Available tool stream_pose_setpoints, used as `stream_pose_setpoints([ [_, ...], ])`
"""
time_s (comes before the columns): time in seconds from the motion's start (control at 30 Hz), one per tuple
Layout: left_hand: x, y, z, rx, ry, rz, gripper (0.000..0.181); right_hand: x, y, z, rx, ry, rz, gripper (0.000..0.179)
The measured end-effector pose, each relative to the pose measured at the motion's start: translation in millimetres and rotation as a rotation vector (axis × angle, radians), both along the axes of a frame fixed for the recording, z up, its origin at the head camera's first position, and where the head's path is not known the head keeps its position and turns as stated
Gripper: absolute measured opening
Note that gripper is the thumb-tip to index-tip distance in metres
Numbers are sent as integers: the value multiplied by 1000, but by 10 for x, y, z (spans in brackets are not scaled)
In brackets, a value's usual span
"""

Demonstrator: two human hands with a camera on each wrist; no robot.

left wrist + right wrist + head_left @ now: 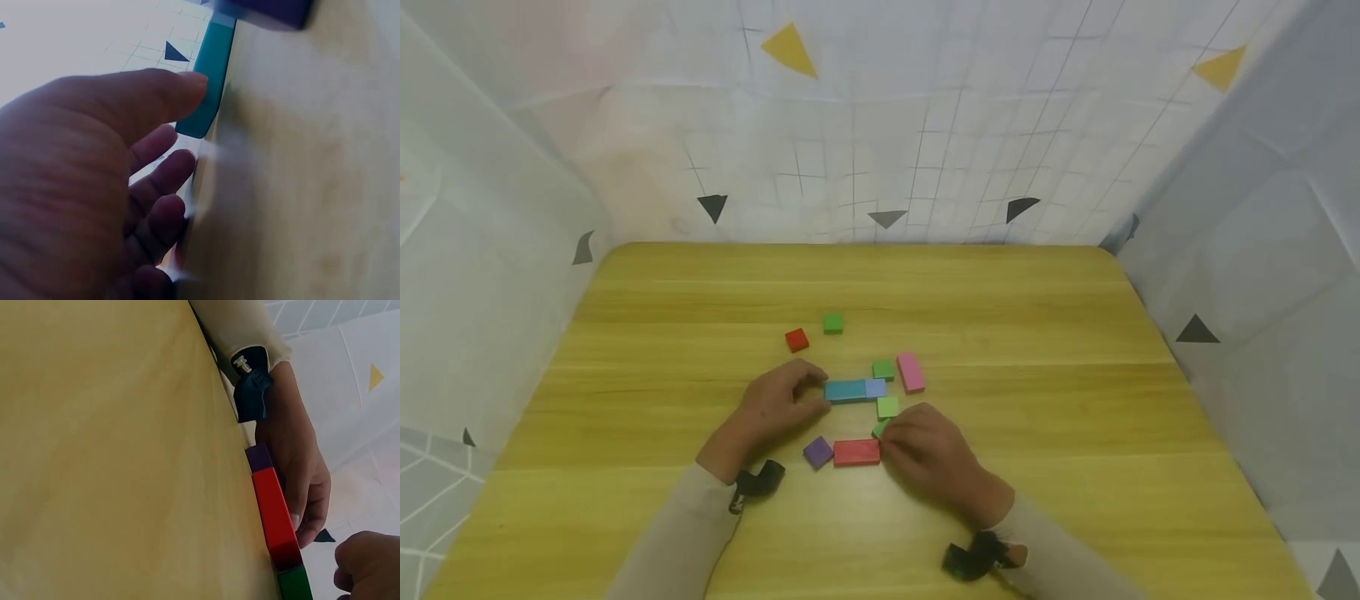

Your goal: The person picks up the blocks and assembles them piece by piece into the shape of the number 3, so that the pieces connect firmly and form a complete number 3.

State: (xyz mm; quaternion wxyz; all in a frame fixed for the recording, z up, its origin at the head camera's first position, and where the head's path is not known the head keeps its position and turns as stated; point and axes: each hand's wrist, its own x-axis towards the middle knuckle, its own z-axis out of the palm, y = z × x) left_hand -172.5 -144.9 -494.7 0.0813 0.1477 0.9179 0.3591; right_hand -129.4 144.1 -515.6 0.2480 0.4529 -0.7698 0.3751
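My left hand (782,400) is at the left end of a teal rectangular block (846,392), thumb at its near side and curled fingers at the far side. In the left wrist view the thumb lies against the teal block (211,69). A small light blue block (876,388) adjoins its right end. My right hand (936,454) pinches a small green block (880,428), mostly covered by the fingertips. Next to it lies a red rectangular block (856,452), with a purple block (817,452) at its left corner. A light green block (887,407) sits just beyond the pinched one.
Beyond the light blue block lies another green block (883,371), with a pink rectangular block (911,372) to its right. Farther back are a small red block (797,340) and a green block (832,323). Printed white cloth (880,150) surrounds the wooden table (1037,333).
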Motion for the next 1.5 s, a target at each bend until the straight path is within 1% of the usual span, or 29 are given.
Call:
stream_pose_setpoints([
  [0.1,-6,5,-9,0,2,-2,34,-24,26,8,-9,-15,-25,16],
  [0.27,-9,12,-4,0,2,-2,33,-50,69,18,-5,-81,-75,13],
  [0.4,-3,16,1,-6,-1,-2,33,-89,97,-3,4,-116,-104,11],
  [0.63,9,11,1,-29,0,-8,36,-207,129,-66,-31,-112,-120,14],
  [0.87,-12,5,-7,-39,18,-19,36,-329,158,-71,-17,-120,-192,18],
  [0.97,-29,14,-9,-40,23,-25,36,-371,162,-45,-22,-120,-200,20],
  [1.17,-46,25,-6,-49,17,-28,37,-465,142,3,-52,-148,-183,16],
  [1.37,-35,20,7,-52,10,-28,36,-561,125,3,-35,-223,-238,17],
  [1.5,-24,8,14,-50,12,-29,36,-587,126,3,-32,-247,-251,19],
])
